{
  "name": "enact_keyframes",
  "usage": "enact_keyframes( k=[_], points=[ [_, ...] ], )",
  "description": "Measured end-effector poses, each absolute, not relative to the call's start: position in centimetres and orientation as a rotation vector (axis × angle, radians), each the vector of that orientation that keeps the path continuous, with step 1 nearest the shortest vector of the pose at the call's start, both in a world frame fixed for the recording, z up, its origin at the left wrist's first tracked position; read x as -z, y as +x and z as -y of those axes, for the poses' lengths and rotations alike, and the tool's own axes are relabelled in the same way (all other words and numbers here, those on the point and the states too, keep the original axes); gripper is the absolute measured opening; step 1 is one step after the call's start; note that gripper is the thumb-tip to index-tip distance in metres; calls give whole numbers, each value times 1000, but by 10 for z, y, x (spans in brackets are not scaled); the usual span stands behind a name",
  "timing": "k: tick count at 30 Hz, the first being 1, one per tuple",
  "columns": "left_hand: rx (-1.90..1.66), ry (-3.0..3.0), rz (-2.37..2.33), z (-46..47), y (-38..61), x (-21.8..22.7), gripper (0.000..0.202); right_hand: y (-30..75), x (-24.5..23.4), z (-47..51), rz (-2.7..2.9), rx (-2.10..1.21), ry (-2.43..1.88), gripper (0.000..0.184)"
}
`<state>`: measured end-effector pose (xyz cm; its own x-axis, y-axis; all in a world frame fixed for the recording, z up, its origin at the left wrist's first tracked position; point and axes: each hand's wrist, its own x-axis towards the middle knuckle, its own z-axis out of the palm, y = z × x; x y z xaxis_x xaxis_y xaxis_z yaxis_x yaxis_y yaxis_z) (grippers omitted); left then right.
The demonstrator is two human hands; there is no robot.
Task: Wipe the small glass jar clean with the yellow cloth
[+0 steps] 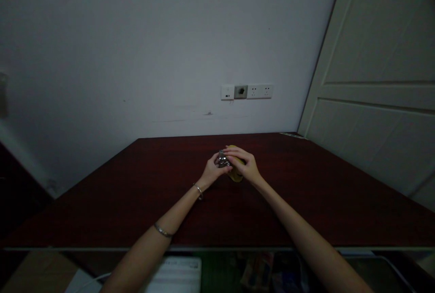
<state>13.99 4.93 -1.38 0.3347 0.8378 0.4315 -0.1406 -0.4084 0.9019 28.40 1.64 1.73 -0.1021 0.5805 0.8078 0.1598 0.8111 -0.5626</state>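
Observation:
Over the middle of the dark red table, my left hand [211,171] is closed around a small, shiny silver metal object [223,160] with a rounded surface. Its exact kind cannot be made out. My right hand [248,166] is curled over a yellow, cloth-like piece [235,176], which shows above and below the fingers. The yellow piece lies against the right side of the silver object, and the fingertips of both hands come close together there. The fingers hide much of both things.
The table [136,184] reaches back to a pale wall with a row of sockets [260,91]. A white panelled door [377,89] stands along the right side. Below the front edge are a white box-like thing [180,275] and several dim items.

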Motion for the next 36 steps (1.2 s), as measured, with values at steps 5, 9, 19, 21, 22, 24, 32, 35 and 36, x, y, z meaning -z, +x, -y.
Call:
enact_keyframes(
  k=[5,9,19,21,22,24,32,35,36],
  points=[
    [-1257,1644,-681,-49,139,13,69,283,-16,-19,1633,-435,-626,18],
    [-1201,1658,-677,-45,140,9,70,286,-14,-26,1554,-535,-674,22],
    [-1070,1461,-732,-49,137,12,57,290,-13,-23,1685,-545,-742,39],
    [-1029,1447,-736,-50,135,11,56,294,-14,-22,1766,-554,-685,44],
    [-1006,1440,-739,-51,134,11,55,296,-15,-22,1808,-570,-665,47],
    [-964,1425,-754,-51,133,10,54,297,-15,-21,1868,-598,-663,56],
    [-897,1431,-753,-53,132,9,52,290,-5,-25,1849,-502,-781,71],
    [-870,1442,-714,-55,130,9,53,290,-4,-27,1796,-528,-793,70],
    [-856,1441,-702,-56,129,9,54,290,-4,-28,1770,-546,-798,70]
  ],
)
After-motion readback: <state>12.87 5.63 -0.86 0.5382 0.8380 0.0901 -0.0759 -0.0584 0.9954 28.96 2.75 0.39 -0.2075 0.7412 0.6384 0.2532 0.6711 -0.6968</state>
